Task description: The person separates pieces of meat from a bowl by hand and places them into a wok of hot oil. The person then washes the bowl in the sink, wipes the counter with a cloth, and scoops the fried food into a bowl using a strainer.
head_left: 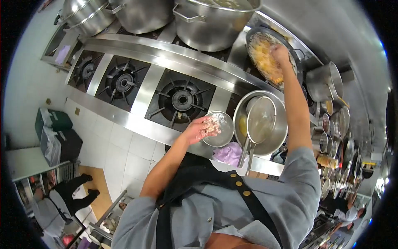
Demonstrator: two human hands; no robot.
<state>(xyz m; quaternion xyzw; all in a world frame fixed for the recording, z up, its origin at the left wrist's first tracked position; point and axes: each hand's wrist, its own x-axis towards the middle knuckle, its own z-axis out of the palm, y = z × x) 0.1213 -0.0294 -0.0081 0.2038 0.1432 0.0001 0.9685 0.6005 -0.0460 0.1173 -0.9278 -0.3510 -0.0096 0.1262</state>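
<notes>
My left hand [202,129] is cupped over a shallow metal bowl [226,135]. Pale, flour-coated bits of food [212,125] lie in its curled fingers, and white coating clings to the skin. My right arm reaches far forward, with my right hand [280,54] low over a dark wok [253,35]. Its fingers point down and look closed; whatever they hold is hidden. Golden-orange food [265,58] fries in foaming oil below it. Between my arms, a wire strainer [262,120] rests across a large steel basin [281,135], with yellowish liquid under it.
Large steel pots [211,25] line the back of the range. Several burners [182,99] without pans are to the left. A lilac cloth [229,153] lies at the front edge. Pots and utensils [327,83] crowd the right side. Another person [58,203] is at lower left.
</notes>
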